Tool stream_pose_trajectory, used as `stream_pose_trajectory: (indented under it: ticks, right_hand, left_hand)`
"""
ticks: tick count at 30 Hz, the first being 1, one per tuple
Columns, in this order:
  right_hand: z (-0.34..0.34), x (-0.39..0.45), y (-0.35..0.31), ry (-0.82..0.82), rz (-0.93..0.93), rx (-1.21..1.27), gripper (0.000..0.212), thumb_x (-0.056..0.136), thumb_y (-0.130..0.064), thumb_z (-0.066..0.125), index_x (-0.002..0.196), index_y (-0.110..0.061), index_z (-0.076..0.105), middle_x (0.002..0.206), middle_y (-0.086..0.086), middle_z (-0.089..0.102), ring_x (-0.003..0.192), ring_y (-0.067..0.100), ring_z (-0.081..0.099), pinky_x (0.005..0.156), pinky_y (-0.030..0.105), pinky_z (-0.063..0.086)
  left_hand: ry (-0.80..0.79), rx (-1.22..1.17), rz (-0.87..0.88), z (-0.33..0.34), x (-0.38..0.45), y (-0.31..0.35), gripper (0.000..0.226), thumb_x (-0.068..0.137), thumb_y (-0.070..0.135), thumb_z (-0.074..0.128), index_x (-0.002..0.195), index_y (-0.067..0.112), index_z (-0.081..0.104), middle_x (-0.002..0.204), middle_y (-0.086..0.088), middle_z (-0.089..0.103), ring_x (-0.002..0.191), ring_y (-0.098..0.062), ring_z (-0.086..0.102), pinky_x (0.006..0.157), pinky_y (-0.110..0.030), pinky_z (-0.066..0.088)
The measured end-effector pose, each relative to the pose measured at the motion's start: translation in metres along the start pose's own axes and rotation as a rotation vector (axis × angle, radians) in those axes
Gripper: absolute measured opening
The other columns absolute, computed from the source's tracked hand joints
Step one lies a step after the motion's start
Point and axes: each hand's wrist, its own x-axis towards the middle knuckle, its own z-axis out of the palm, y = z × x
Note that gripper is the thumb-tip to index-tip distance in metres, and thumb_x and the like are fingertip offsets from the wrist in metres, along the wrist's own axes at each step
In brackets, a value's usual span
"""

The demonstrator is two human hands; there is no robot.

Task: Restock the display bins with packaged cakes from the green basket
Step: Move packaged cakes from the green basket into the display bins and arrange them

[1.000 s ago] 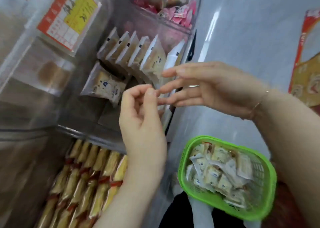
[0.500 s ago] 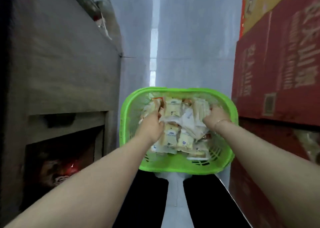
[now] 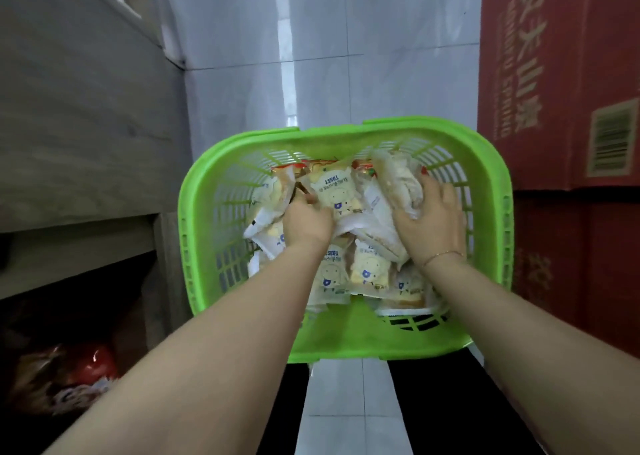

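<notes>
Gripping crinkly cake packets (image 3: 334,191) inside the slotted green basket (image 3: 346,132), left hand (image 3: 306,220) and right hand (image 3: 429,222).

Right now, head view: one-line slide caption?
Both hands, left and right, grab packaged cakes inside the green basket.

Small clear-and-cream plastic cake packets (image 3: 335,191), lying between the two hands in the green plastic basket (image 3: 346,132), bear the word "TOAST", seen upside down. The red cardboard carton (image 3: 554,73), beyond the right hand, carries large Chinese characters, too blurred to read, and a barcode label.
</notes>
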Motion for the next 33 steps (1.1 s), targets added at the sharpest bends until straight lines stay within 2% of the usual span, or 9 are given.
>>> stream_pose_trajectory:
  ticks: [5, 7, 11, 15, 20, 24, 27, 30, 33]
  right_hand:
    - [-0.009, -0.018, 0.012, -0.309, -0.23, -0.45, 0.066, 0.071, -0.03, 0.065, 0.13, -0.023, 0.037, 0.152, 0.012, 0.018, 0.136, 0.03, 0.023, 0.114, 0.044, 0.015]
    - [-0.008, -0.011, 0.01, -0.48, -0.08, -0.307, 0.061, 0.074, -0.044, 0.062, 0.127, -0.021, 0.042, 0.151, 0.008, 0.021, 0.133, 0.029, 0.03, 0.11, 0.042, 0.026]
    - [-0.006, 0.019, -0.002, -0.415, 0.128, 0.128, 0.025, 0.08, -0.024, 0.066, 0.097, -0.011, 0.054, 0.117, 0.013, 0.056, 0.085, 0.023, 0.051, 0.069, 0.027, 0.037]
    - [-0.006, 0.042, -0.003, -0.521, 0.181, -0.034, 0.095, 0.073, -0.033, 0.078, 0.144, -0.011, 0.019, 0.122, 0.013, 0.057, 0.105, 0.032, 0.058, 0.086, 0.04, 0.048]
    - [0.0, 0.036, -0.001, -0.957, 0.136, -0.263, 0.094, 0.058, -0.054, 0.082, 0.135, -0.014, 0.044, 0.132, 0.007, 0.051, 0.113, 0.027, 0.053, 0.097, 0.039, 0.046]
    - [0.025, 0.005, -0.005, -0.793, 0.11, 0.004, 0.1, 0.056, -0.036, 0.085, 0.142, -0.018, 0.035, 0.134, 0.006, 0.047, 0.113, 0.024, 0.049, 0.088, 0.034, 0.045]
    - [0.014, -0.011, -0.02, -0.641, 0.226, 0.235, 0.092, 0.058, -0.022, 0.083, 0.138, -0.013, 0.039, 0.131, 0.006, 0.052, 0.114, 0.026, 0.051, 0.087, 0.032, 0.044]
    - [-0.043, -0.021, -0.057, -0.507, 0.378, 0.569, 0.061, 0.058, -0.009, 0.081, 0.114, -0.009, 0.058, 0.109, 0.009, 0.065, 0.099, 0.028, 0.062, 0.085, 0.038, 0.051]
    - [-0.135, -0.039, -0.116, -0.573, 0.497, 1.015, 0.022, 0.064, 0.002, 0.066, 0.083, -0.008, 0.07, 0.086, 0.013, 0.069, 0.076, 0.031, 0.067, 0.076, 0.047, 0.057]
  left_hand:
    - [-0.018, -0.04, 0.043, -0.023, -0.008, -0.011, 0.019, 0.091, 0.011, 0.049, 0.072, 0.012, 0.051, 0.061, -0.001, 0.048, 0.067, -0.025, 0.047, 0.054, -0.027, 0.034]
    - [-0.091, -0.063, 0.005, -0.024, -0.006, -0.011, 0.01, 0.092, 0.017, 0.055, 0.088, 0.012, 0.048, 0.074, 0.0, 0.049, 0.074, -0.022, 0.047, 0.056, -0.027, 0.034]
    - [-0.179, -0.137, -0.069, -0.008, 0.002, 0.005, 0.066, 0.086, 0.039, 0.069, 0.132, 0.003, 0.039, 0.124, -0.01, 0.053, 0.108, -0.024, 0.051, 0.086, -0.032, 0.04]
    - [-0.162, -0.131, -0.144, 0.011, 0.009, 0.014, 0.059, 0.082, 0.034, 0.074, 0.124, 0.002, 0.048, 0.131, -0.014, 0.055, 0.114, -0.03, 0.055, 0.091, -0.036, 0.043]
    - [-0.295, 0.084, -0.036, -0.002, 0.012, -0.002, 0.029, 0.074, 0.018, 0.077, 0.096, 0.009, 0.059, 0.103, -0.01, 0.065, 0.097, -0.028, 0.061, 0.079, -0.034, 0.051]
    - [-0.255, 0.106, 0.051, -0.025, 0.003, -0.026, 0.026, 0.074, 0.015, 0.073, 0.084, 0.016, 0.049, 0.084, -0.002, 0.056, 0.076, -0.019, 0.056, 0.056, -0.029, 0.04]
    - [-0.1, -0.059, 0.01, -0.055, -0.019, -0.03, 0.029, 0.075, 0.017, 0.071, 0.096, 0.015, 0.052, 0.091, -0.004, 0.062, 0.084, -0.023, 0.06, 0.065, -0.031, 0.045]
    - [0.051, -0.16, 0.014, -0.103, -0.061, -0.019, 0.039, 0.073, 0.015, 0.074, 0.104, 0.018, 0.05, 0.094, 0.002, 0.063, 0.087, -0.021, 0.063, 0.075, -0.03, 0.048]
    - [0.045, -0.257, 0.062, -0.167, -0.127, 0.011, 0.069, 0.074, 0.011, 0.074, 0.132, 0.021, 0.036, 0.102, 0.006, 0.062, 0.078, -0.001, 0.058, 0.061, -0.012, 0.045]
